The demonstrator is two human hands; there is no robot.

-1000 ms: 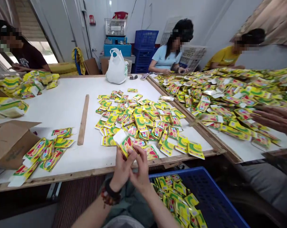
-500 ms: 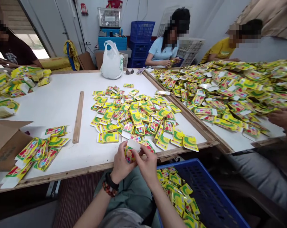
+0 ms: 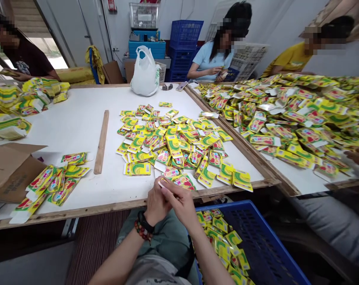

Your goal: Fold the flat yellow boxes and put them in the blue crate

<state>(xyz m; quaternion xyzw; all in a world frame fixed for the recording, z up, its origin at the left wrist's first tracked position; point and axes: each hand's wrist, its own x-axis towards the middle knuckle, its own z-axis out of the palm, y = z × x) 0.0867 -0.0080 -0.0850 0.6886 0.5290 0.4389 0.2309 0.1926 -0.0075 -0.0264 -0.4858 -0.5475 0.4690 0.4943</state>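
Observation:
Both hands meet above the table's front edge, closed round one small yellow box (image 3: 163, 181). Only a bit of its top end shows; my fingers hide the rest. My left hand (image 3: 156, 204), with a black band and beads at the wrist, wraps the box from the left. From the right, my right hand (image 3: 182, 202) has its thumb and fingers pressed at the top end. Just beyond them lies a heap of similar yellow, green and red boxes (image 3: 173, 146), some with white flaps sticking out. Below my right forearm, a blue crate (image 3: 268, 245) holds more boxes.
A wooden strip (image 3: 101, 142) lies on the white table (image 3: 78, 134). At left are a cardboard box (image 3: 13, 174) and more flattened boxes (image 3: 59, 184). A white plastic bag (image 3: 145, 75) stands at the back. A large heap (image 3: 301, 114) covers the right table, where people sit.
The box has tilted so its white flap no longer shows, and my fingers have closed over its top end. The view has shifted slightly. A co-worker in light blue has raised their hands.

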